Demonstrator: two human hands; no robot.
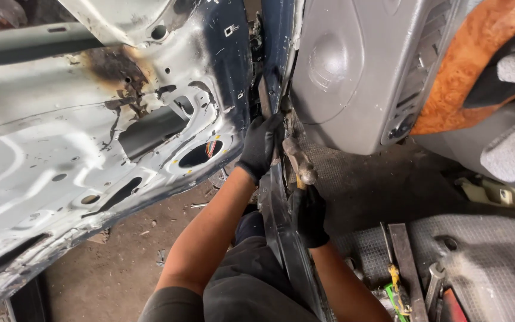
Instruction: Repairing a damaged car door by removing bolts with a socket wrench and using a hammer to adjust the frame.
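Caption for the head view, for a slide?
Gloved left hand braces door pillar; right hand holds hammer.

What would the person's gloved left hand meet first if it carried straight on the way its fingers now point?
Probably the dark door-frame pillar: the left hand already rests against its edge, fingers pointing up along it. Depth is hard to judge.

Black work gloves on both hands — left hand (259, 146), right hand (309, 216) — forearms bare, with dark grey trousers and a dark sleeve edge.

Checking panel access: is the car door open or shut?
Open. The stripped door swings out to the left, its bare inner metal facing up, with dirt ground showing between it and the sill where both gloved hands work.
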